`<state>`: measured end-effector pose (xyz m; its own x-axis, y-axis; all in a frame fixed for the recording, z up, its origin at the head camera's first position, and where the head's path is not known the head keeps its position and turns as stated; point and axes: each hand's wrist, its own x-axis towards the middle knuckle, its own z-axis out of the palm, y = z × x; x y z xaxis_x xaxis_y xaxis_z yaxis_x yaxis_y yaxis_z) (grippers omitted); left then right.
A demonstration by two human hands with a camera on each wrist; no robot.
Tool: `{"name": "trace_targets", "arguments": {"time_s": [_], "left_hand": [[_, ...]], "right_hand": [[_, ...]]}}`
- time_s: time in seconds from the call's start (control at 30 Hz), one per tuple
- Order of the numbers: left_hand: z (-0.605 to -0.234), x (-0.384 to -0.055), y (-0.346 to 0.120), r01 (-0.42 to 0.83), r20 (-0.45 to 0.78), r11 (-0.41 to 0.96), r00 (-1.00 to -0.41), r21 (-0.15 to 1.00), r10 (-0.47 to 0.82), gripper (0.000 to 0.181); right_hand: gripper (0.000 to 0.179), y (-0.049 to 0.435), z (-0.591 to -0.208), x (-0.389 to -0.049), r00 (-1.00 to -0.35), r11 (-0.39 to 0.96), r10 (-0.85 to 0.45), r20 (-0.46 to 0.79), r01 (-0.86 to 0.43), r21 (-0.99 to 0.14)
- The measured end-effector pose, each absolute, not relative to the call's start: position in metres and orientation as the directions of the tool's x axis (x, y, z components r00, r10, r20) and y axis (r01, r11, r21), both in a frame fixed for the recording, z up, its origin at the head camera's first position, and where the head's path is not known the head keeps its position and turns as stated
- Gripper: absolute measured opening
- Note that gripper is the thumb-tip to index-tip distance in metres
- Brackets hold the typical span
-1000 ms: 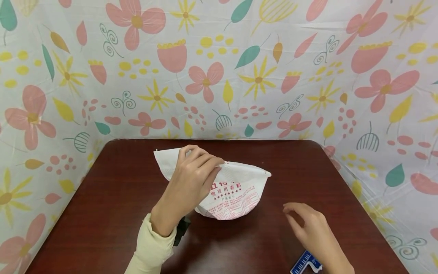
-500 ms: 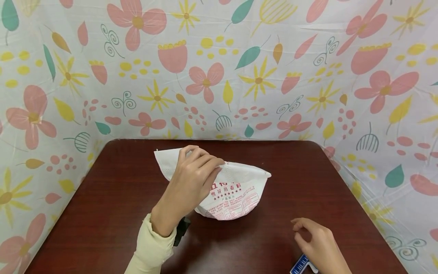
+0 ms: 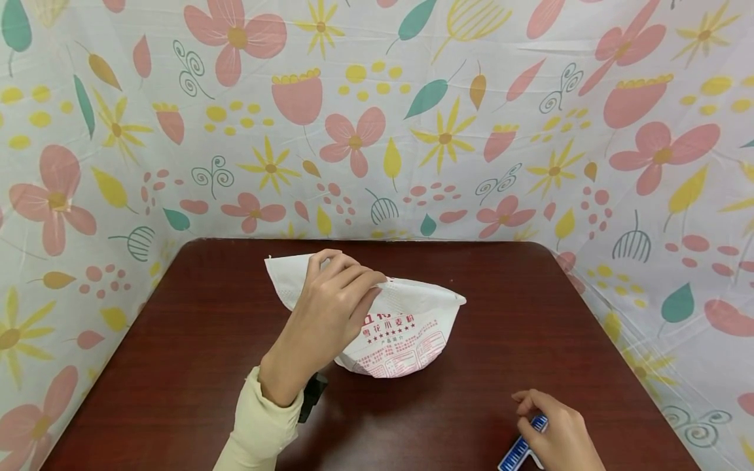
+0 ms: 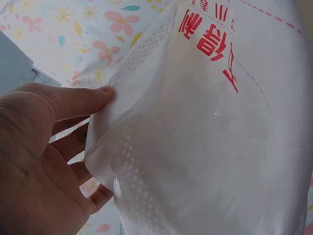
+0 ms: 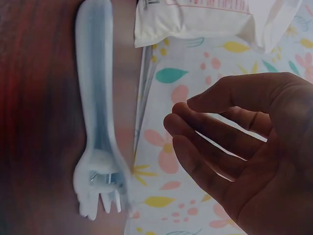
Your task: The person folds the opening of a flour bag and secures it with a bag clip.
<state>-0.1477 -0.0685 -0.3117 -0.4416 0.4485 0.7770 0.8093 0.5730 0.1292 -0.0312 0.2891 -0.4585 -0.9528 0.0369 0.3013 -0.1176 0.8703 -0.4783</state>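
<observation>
A white flour bag (image 3: 406,340) with red print stands mid-table, its top gathered into a flattened edge. My left hand (image 3: 330,307) pinches that edge from above; in the left wrist view the thumb (image 4: 93,100) presses on the near face of the bag (image 4: 195,147), fingers behind. Low at the right, my right hand (image 3: 556,428) hovers over a blue bag clip (image 3: 518,451) with white ruler-like marks, covering part of it. From the right wrist, the clip (image 5: 95,78) shows edge-on with a metal spring, apart from the loosely bent fingers, which hold nothing.
The dark red-brown table (image 3: 177,366) carries the bag and clip. A white curtain (image 3: 377,118) printed with flowers and leaves hangs close behind it and along both sides. A black strap (image 3: 313,397) sits on the left wrist beside a cream sleeve (image 3: 259,425).
My right hand has moved down and slightly right, toward the clip, exposing more of the clip's upper end. The left hand and the flour bag stay put.
</observation>
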Motion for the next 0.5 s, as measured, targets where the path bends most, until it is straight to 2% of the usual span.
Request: {"name": "trace_targets", "arguments": {"time_s": [0.13,0.23,0.37,0.5], "left_hand": [[-0.312,-0.148,-0.069,0.809,0.776,0.577,-0.437,0.117,0.455,0.01],[-0.312,-0.147,-0.069,0.808,0.775,0.578,-0.434,0.111,0.458,0.01],[-0.312,-0.147,-0.069,0.809,0.776,0.577,-0.433,0.111,0.458,0.01],[-0.312,-0.148,-0.068,0.809,0.776,0.578,-0.434,0.112,0.458,0.01]], "right_hand": [[0.031,0.295,-0.463,-0.029,-0.957,0.89,0.028,0.289,-0.107,-0.442],[0.028,0.301,-0.467,-0.028,-0.977,0.913,0.017,0.215,-0.073,-0.402],[0.032,0.311,-0.47,-0.031,-0.999,0.912,-0.003,-0.038,0.013,-0.411],[0.039,0.319,-0.474,-0.035,-0.97,0.878,-0.032,-0.242,0.088,-0.47]]}}
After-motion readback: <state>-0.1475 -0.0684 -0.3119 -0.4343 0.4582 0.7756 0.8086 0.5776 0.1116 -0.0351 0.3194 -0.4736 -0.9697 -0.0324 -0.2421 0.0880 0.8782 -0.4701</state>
